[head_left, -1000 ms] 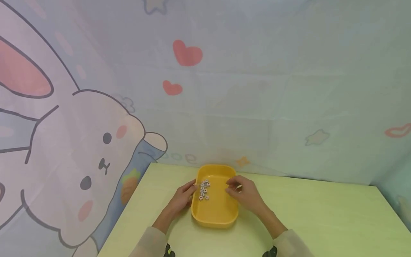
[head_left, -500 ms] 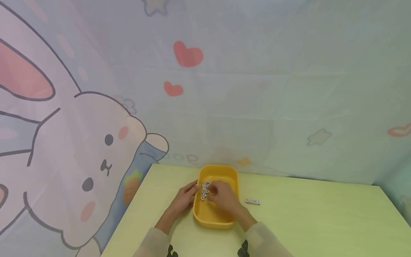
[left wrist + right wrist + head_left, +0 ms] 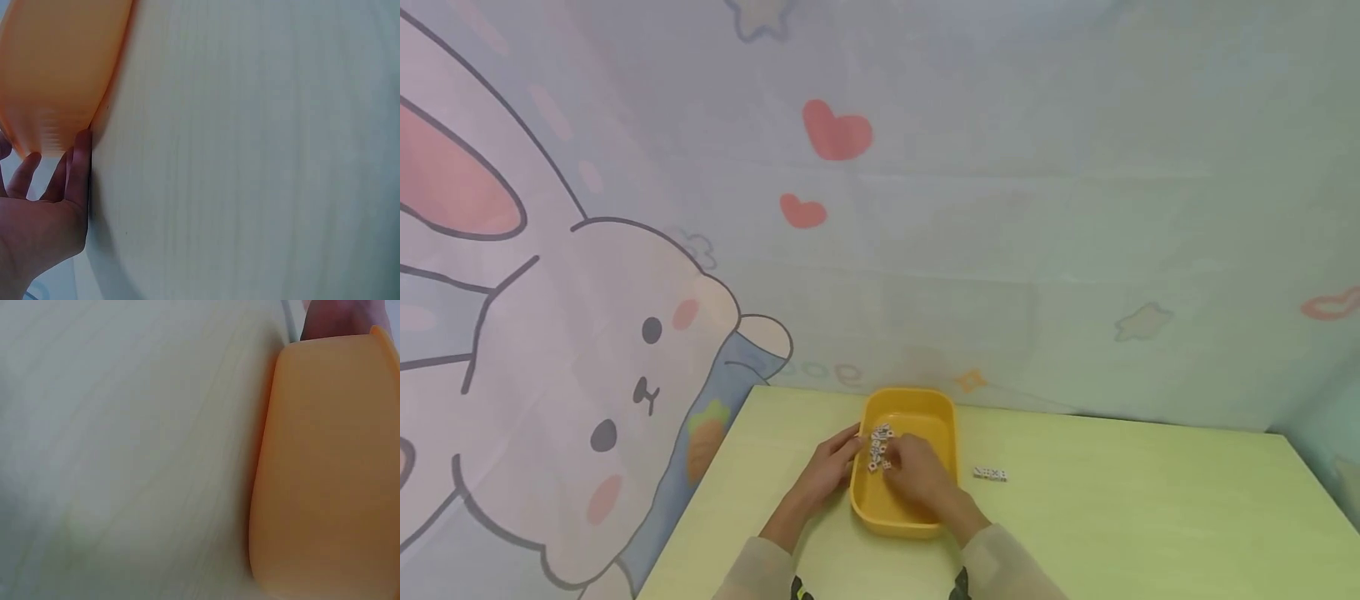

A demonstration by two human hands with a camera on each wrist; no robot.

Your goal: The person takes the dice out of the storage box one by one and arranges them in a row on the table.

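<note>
Right hand (image 3: 917, 471) now inside the yellow, round-cornered plastic-looking tray (image 3: 872, 500), fingers at the heap of small white dice (image 3: 877, 450).
One second ago the hand was at the tray's 3 o'clock rim; it has since crossed to the dice, gathered near 10 o'clock inside. Fingers bent, grasp narrow; cannot tell whether a die is pinched. Straight row of white dice (image 3: 990, 474), not visible then, now shows outside at 3 o'clock, well clear of the right hand. Judgement: work is centred on the unordered heap. Left hand (image 3: 827, 467) unmoved at 9 o'clock, holding the tray wall. Surface: pale yellow-green, faintly wood-grained table (image 3: 1120, 500). Room: pastel printed cloth backdrop (image 3: 985, 250) beyond, cartoon rabbit (image 3: 565, 333) towards 10 o'clock, red heart (image 3: 838, 132) towards 12.
</note>
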